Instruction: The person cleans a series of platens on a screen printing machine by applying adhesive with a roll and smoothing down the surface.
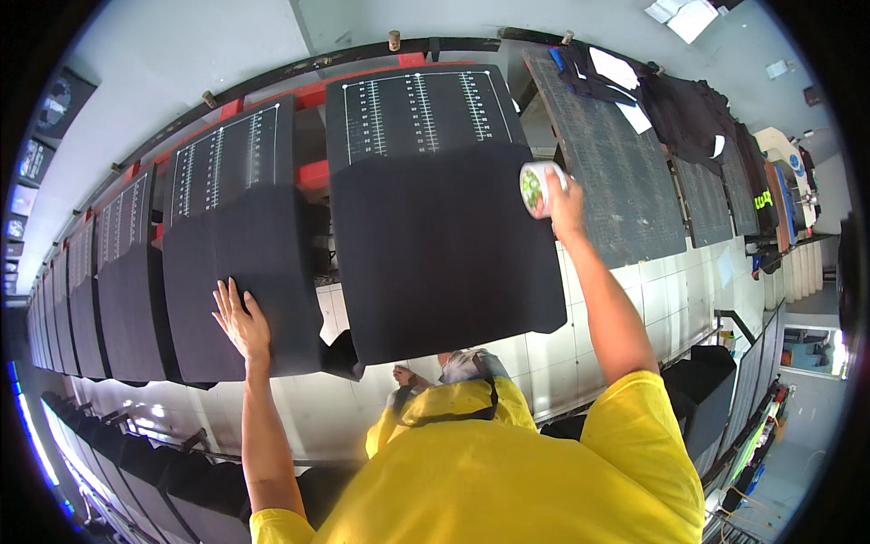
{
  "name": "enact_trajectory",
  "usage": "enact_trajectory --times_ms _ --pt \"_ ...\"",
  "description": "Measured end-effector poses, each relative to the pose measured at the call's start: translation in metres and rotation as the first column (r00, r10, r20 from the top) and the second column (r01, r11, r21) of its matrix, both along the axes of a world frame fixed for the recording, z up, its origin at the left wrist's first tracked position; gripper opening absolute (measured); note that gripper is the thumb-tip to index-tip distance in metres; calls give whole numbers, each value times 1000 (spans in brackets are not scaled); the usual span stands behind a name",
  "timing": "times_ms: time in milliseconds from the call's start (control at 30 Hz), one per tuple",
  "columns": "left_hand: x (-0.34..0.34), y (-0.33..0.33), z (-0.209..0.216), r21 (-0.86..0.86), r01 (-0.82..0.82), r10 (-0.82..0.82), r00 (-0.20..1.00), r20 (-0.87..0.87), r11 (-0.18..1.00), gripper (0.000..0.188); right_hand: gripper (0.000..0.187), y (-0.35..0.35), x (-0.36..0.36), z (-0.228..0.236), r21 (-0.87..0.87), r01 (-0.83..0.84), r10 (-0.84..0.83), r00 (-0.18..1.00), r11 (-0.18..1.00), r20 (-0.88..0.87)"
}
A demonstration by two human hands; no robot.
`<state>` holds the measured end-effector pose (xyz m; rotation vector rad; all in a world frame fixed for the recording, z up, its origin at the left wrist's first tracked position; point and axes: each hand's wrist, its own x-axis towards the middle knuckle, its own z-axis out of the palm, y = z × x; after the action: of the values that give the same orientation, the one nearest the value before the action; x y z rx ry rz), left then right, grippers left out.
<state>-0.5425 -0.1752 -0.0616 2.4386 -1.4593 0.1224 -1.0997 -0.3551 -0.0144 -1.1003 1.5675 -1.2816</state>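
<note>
My left hand (pixel 241 321) lies flat with fingers spread on black fabric (pixel 231 240) stretched over a board. In my right hand (pixel 565 203) is a white round container (pixel 541 188) with a green-and-white patterned end, tilted and gripped at its side. It is held at the right edge of the middle board, over or beside the black fabric (pixel 444 245) there; whether it touches cannot be told. Above that fabric, the bare top of the middle board (pixel 399 118) shows white ruler marks and border lines.
More boards (pixel 127 227) draped in black fabric run off to the left. To the right stands a worn, bare board (pixel 607 163), with dark garments and white sheets (pixel 614 68) beyond it. A dark rail (pixel 344 59) with pegs runs behind. Another row of draped boards (pixel 172 462) stands lower left.
</note>
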Motion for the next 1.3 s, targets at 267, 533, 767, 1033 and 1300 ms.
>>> enact_trajectory --times_ms 267,533,767,1033,1300 --pt "5 1 -8 -7 10 -9 1000 6 1000 49 38 204 -5 10 136 18 -12 999 991 -47" --pt "-1 -1 -2 26 -9 9 1000 19 1000 49 37 237 14 8 111 140 -142 990 984 11" --pt "-3 -2 4 62 -21 20 1000 17 998 50 45 136 27 5 35 89 -88 995 995 -40" --pt "-4 -4 5 54 6 -6 1000 2 999 50 46 -6 33 -10 -72 58 -60 998 996 -29" --pt "-5 -5 8 47 18 -18 1000 -3 999 50 44 -122 42 -16 -145 76 -77 997 986 1"
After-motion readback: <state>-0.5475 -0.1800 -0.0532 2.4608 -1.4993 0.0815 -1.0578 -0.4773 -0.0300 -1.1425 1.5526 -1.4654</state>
